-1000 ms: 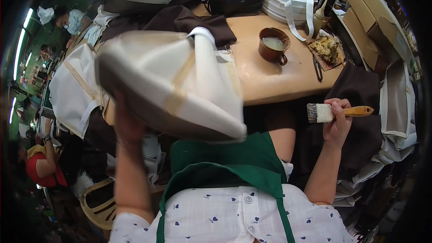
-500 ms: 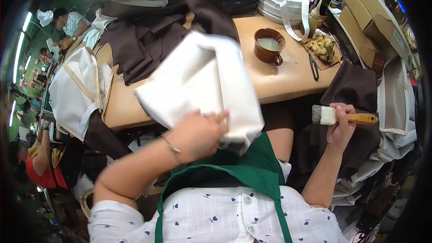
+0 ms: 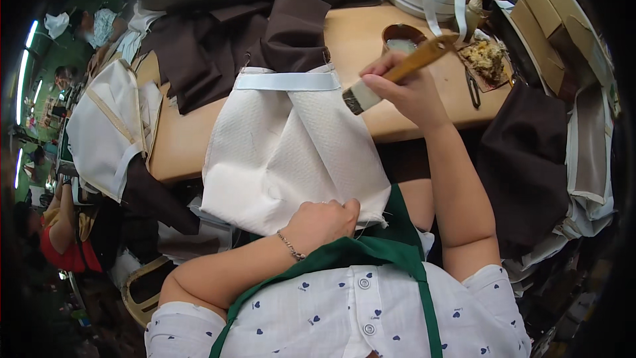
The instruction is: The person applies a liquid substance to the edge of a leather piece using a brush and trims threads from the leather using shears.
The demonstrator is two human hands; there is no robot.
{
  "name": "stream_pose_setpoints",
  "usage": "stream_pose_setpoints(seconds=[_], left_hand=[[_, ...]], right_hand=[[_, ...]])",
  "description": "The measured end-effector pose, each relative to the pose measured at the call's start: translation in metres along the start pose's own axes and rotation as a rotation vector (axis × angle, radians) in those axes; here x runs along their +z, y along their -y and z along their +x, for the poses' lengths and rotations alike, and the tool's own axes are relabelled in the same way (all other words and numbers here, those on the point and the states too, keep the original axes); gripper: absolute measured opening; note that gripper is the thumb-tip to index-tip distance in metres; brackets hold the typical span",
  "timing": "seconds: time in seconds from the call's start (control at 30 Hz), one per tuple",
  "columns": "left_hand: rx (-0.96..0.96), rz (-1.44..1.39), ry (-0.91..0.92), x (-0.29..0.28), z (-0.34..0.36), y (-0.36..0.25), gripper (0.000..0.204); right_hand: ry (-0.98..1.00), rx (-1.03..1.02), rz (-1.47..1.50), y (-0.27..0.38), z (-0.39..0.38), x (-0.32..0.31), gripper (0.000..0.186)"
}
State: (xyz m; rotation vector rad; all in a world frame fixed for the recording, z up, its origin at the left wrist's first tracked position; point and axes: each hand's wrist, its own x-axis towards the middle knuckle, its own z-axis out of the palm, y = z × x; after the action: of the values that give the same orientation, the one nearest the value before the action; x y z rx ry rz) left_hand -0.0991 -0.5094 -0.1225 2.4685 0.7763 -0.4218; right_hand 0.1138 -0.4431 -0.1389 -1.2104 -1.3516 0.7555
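Closest in, the left hand (image 3: 328,220) curls tight on the white cloth (image 3: 265,146) at its near edge, the cloth spread ahead onto the worktop (image 3: 179,152)! Farther out, the right hand (image 3: 407,96) pinches the brush (image 3: 421,56), bristles by the cloth's right side; beyond, the mug (image 3: 401,31).

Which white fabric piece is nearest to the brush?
The middle piece, pale band across its top, near the bristles; the other white pieces lie farther away.
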Motion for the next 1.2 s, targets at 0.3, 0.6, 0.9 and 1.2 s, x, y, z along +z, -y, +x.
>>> stream_pose_setpoints(seconds=[0.3,0.6,0.9,1.2], left_hand=[[0.24,-0.052,-0.29,-0.07,0.028,0.088,0.022],[0.325,0.072,-0.484,-0.049,0.032,0.16,0.015],[0.074,0.751,-0.282,-0.058,0.021,0.154,0.047],[-0.496,0.546,0.296,-0.061,-0.006,0.124,0.058]], right_hand=[[0.078,-0.014,-0.224,-0.018,0.009,0.035,0.012],[0.071,-0.02,-0.461,-0.006,0.009,0.047,0.013],[0.08,-0.013,-0.625,0.005,0.009,0.058,0.011],[0.061,-0.06,-0.714,0.009,0.009,0.064,0.01]])
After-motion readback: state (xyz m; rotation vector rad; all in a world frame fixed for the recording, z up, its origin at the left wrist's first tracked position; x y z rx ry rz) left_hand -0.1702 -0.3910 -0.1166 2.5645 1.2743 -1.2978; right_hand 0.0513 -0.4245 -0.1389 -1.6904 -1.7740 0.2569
